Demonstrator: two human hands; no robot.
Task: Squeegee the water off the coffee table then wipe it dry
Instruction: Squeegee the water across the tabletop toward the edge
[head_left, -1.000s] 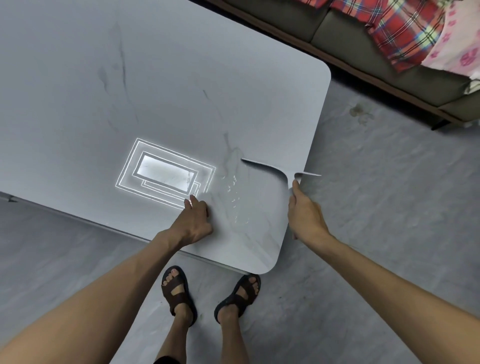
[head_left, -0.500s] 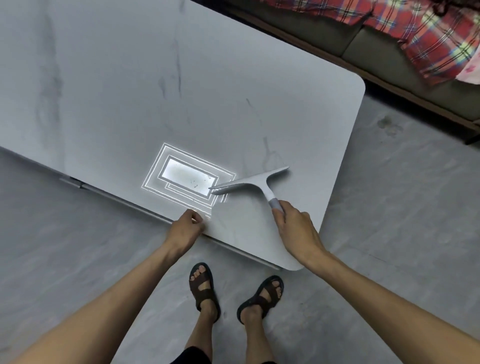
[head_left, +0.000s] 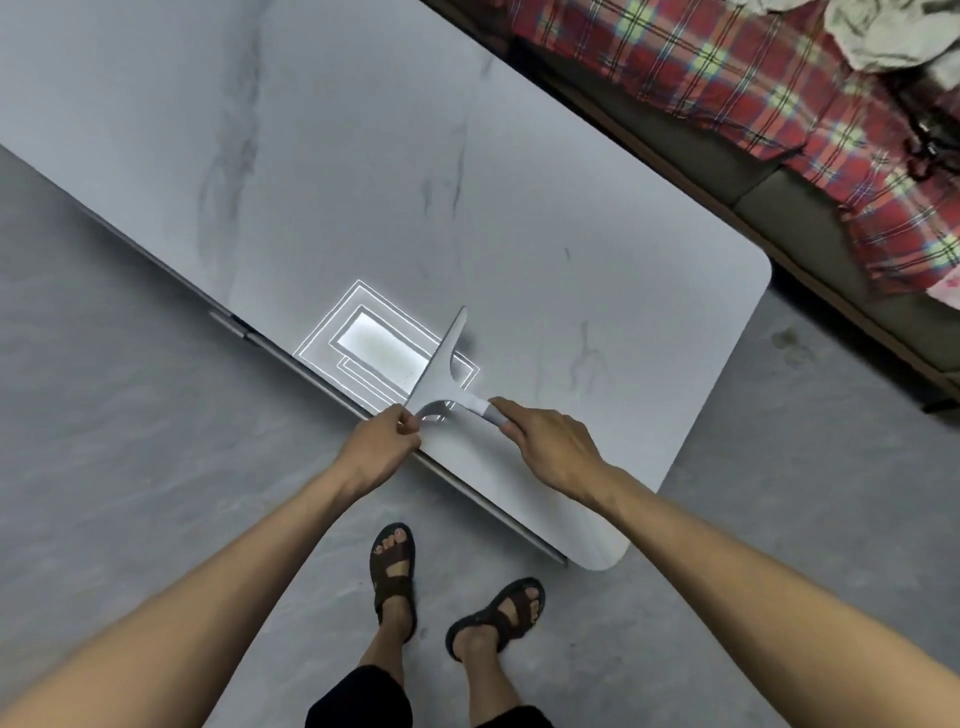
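Observation:
A white squeegee lies across the near edge of the grey marble-look coffee table. My right hand grips its handle. My left hand pinches the near end of the blade at the table's edge. The blade points away from me, over a bright reflection of a ceiling light on the tabletop. I cannot make out water on the surface.
A sofa with a red plaid cloth and a crumpled pale cloth runs along the table's far side. Grey floor surrounds the table. My sandalled feet stand just below the near edge.
The squeegee has swung from lying across the table to pointing away from me and come to the near edge. My left hand left the tabletop and took the blade's end.

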